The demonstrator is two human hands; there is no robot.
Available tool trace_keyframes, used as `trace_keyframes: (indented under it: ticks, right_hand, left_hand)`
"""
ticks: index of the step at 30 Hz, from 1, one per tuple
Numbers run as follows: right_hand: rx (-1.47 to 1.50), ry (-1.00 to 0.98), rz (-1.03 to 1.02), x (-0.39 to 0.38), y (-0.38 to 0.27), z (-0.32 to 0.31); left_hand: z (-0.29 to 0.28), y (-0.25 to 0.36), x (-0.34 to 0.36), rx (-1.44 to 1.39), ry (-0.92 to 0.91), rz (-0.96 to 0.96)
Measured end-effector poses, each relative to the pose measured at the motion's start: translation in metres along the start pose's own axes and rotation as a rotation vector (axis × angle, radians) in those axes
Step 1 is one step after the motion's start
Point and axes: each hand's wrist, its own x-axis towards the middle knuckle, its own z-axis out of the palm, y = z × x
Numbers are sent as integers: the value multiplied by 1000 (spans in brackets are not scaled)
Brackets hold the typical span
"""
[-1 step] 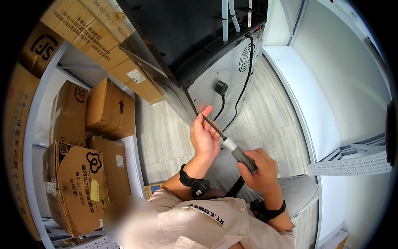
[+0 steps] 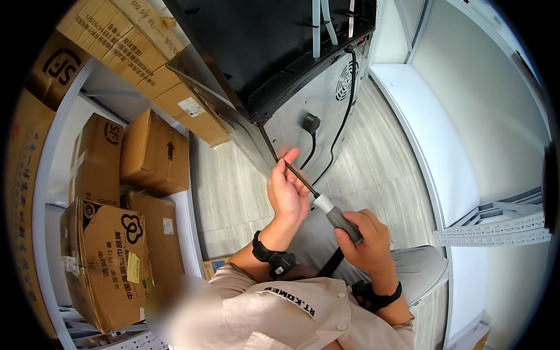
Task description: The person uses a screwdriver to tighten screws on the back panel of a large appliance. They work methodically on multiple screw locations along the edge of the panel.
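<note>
My right hand point(image 2: 370, 240) grips the grey-and-white handle of a screwdriver point(image 2: 328, 211). Its dark shaft points up and left toward a tall machine. At the shaft's far part, my left hand point(image 2: 288, 192) steadies it between thumb and fingers, with one finger stretched toward the panel. The machine point(image 2: 286, 125) has a black open upper part and a grey metal side panel; the screwdriver's tip lies against or close to its lower edge, and I cannot tell what it meets there. A black plug point(image 2: 311, 122) with a cable sits in the panel just above my left hand.
A black power cord point(image 2: 352, 87) hangs down the panel past a round vent point(image 2: 345, 81). Cardboard boxes point(image 2: 154, 151) fill the shelf on the left, and more cartons point(image 2: 134, 52) stand behind the machine. White shelving point(image 2: 429, 116) lines the right. My bent knee point(image 2: 423, 268) rests over the floor.
</note>
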Motion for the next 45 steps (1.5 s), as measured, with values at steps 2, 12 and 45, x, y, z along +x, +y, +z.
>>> trace_keyframes:
  ticks: [2, 12, 45]
  right_hand:
    - [3, 7, 5, -6, 3, -2]
    - [208, 261, 160, -26, 16, -15]
    - [59, 160, 537, -36, 58, 3]
  left_hand:
    - [0, -1, 0, -14, 1, -16]
    - [-2, -2, -5, -17, -78, -115]
    - [7, -71, -46, 1112, -939, -64]
